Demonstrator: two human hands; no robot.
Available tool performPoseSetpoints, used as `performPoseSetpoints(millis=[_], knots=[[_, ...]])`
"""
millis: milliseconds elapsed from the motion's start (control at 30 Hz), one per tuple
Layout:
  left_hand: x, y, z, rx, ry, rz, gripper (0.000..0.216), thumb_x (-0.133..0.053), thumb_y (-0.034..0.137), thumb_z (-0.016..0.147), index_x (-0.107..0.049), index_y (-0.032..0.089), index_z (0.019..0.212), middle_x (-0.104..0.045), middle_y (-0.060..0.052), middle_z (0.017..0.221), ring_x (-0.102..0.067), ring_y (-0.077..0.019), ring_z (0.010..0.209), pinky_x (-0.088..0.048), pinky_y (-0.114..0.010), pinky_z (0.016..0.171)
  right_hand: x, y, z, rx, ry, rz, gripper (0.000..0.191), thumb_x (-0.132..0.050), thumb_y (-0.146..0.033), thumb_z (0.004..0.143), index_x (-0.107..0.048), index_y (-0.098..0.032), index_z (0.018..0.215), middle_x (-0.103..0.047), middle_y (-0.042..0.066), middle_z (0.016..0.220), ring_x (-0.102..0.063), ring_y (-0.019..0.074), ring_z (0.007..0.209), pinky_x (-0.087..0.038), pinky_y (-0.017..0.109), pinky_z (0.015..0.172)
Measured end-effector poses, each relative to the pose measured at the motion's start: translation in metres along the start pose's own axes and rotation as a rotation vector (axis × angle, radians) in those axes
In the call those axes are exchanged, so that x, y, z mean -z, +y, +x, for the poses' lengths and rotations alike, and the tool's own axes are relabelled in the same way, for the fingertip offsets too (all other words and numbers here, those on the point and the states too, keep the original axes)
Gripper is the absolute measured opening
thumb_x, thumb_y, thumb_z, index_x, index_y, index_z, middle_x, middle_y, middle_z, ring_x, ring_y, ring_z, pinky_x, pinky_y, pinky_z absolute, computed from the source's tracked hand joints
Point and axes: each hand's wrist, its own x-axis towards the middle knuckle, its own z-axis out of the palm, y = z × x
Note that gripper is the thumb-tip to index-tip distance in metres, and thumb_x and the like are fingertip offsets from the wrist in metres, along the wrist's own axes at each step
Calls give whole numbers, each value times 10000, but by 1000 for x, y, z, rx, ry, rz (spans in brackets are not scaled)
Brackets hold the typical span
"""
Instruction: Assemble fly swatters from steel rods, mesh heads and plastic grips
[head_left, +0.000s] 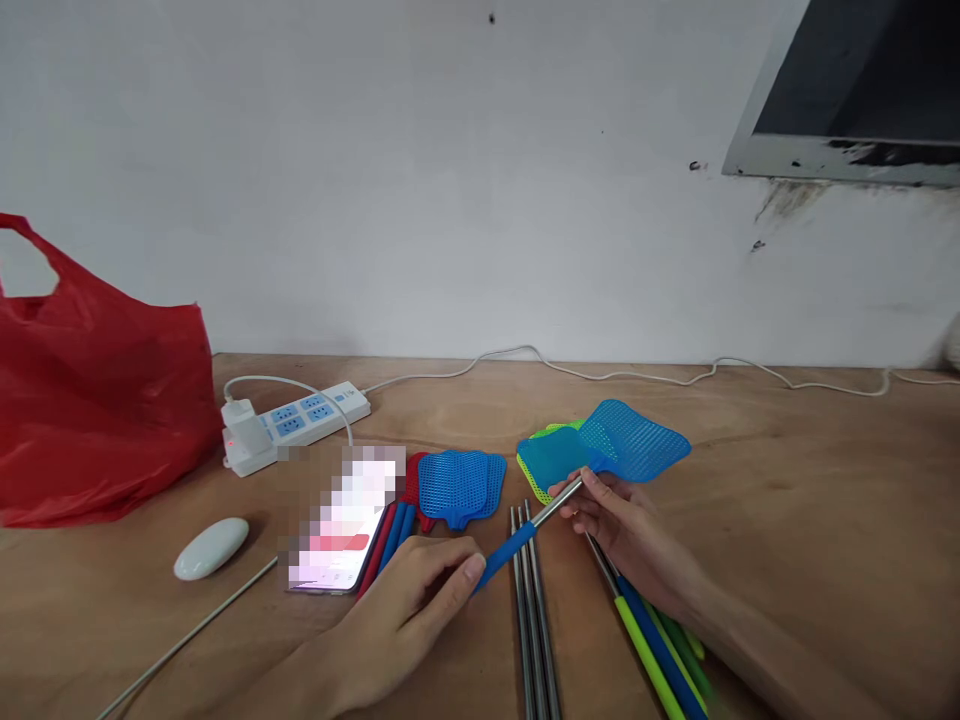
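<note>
My left hand is closed on the blue grip end of a metal rod handle that slants up to the right. My right hand pinches the rod's metal tip together with the neck of a blue mesh swatter head, which is lifted just above a small pile of teal and yellow-green swatter heads. Under my right wrist lie finished swatters with blue and green handles.
Several bare metal rods lie between my hands. A stack of blue and red swatter heads rests beside a phone. A white power strip, a white oval object and a red plastic bag are at the left.
</note>
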Motion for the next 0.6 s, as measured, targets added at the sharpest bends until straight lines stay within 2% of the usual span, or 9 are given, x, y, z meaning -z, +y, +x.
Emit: performPoseSetpoints(millis=[167,267,600], knots=[[-4,-5,0,44,-21,109,444,-362,509,1018,-408,212,690,-419,48,620,-447,-142,599,-296,-272,579,-3,2,-4,-8,-85,2,234,-800,-407,783,-747,-191,854,-760,59,891,-689,133,726,-547,194,615],[-6,-6,0,42,-16,147,441,-345,504,1022,-421,213,699,-459,39,634,-473,-152,621,-305,-274,590,-5,4,-7,-12,-116,-1,212,-798,-392,790,-746,-200,864,-760,55,904,-699,142,763,-551,202,637],[-8,-7,-4,56,-45,159,451,-291,515,1038,-538,218,806,-581,13,746,-549,-179,733,-363,-292,682,-3,8,-8,47,-131,-29,192,-824,-384,755,-767,-209,811,-761,48,814,-670,125,669,-545,206,635]])
